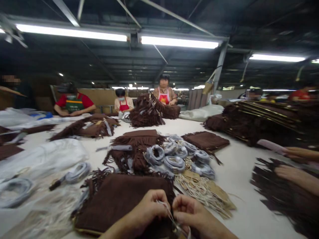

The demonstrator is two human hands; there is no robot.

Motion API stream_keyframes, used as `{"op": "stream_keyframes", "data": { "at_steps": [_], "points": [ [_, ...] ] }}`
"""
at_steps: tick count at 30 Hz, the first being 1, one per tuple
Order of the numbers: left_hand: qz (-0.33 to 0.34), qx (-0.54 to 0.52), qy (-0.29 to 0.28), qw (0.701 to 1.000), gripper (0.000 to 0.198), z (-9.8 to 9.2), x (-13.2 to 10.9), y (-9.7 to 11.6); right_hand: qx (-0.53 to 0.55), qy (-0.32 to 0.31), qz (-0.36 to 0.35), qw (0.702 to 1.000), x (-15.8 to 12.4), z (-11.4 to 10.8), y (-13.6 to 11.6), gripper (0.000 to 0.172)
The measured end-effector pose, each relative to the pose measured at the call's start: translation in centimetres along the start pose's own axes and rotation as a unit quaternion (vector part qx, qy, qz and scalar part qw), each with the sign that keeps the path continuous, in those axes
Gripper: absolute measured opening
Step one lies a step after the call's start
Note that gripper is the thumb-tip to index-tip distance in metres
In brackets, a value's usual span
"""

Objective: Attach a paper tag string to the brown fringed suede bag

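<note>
A brown fringed bag point(119, 199) lies flat on the table in front of me, a gold-coloured zip along its near edge. Over its right side, my left hand point(152, 209) is closed on a thin white string point(164, 204). Close beside it, my right hand point(189, 212) pinches the same string, whose ends hang below the fingers. The lower part of the string is blurred. Just beyond my right hand lies a heap of brown paper tags with white strings point(199, 189). Several coiled straps in grey wrapping point(174, 162) sit behind the tags.
More brown bags point(209, 142) and a fringed pile point(147, 113) lie farther back. Clear plastic bags point(50, 156) cover the left side. At right, a co-worker's hands point(296, 176) work over dark fringe point(274, 186), near a tall bag stack point(261, 119). Other people sit across the table.
</note>
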State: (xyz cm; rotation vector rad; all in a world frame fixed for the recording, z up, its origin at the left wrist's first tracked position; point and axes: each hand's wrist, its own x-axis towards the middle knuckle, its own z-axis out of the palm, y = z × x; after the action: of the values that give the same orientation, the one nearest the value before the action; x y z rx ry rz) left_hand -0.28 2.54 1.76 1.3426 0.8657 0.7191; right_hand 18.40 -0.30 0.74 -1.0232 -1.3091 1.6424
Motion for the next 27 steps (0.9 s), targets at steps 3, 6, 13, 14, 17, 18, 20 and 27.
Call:
{"op": "stream_keyframes", "data": {
  "at_steps": [3, 6, 13, 14, 17, 18, 20, 27],
  "points": [
    [-0.004, -0.069, -0.029, 0.997, 0.011, 0.3, -0.2, 0.6, 0.121, -0.007, 0.028, 0.992, -0.9, 0.1, -0.2, 0.032],
    [-0.004, -0.15, -0.036, 0.988, 0.013, 0.1, 0.0, 1.0, 0.14, -0.012, 0.029, 0.99, -1.6, -0.1, -0.8, 0.024],
    [-0.017, -0.234, -0.052, 0.971, 0.021, -0.3, 0.4, 0.6, -0.026, -0.127, -0.003, 0.992, -2.8, -1.5, -1.8, 0.042],
    [-0.019, -0.238, -0.054, 0.97, 0.022, -0.4, 0.5, 0.6, -0.037, -0.14, -0.029, 0.989, -2.9, -1.4, -1.8, 0.047],
    [-0.029, -0.237, -0.049, 0.97, 0.022, -0.5, 0.6, 0.4, -0.17, -0.141, -0.133, 0.966, -3.1, -0.8, -1.6, 0.044],
    [-0.033, -0.231, -0.044, 0.971, 0.022, -0.5, 0.7, 0.4, -0.232, -0.128, -0.165, 0.95, -3.0, -0.5, -1.4, 0.036],
    [-0.041, -0.219, -0.032, 0.974, 0.024, -0.6, 0.7, 0.4, -0.318, -0.092, -0.217, 0.918, -2.7, 0.1, -0.9, 0.018],
    [-0.049, -0.253, -0.004, 0.966, 0.035, -0.7, 0.7, 0.2, -0.457, 0.122, -0.226, 0.852, -1.7, 0.3, 0.6, 0.025]
  ]
}}
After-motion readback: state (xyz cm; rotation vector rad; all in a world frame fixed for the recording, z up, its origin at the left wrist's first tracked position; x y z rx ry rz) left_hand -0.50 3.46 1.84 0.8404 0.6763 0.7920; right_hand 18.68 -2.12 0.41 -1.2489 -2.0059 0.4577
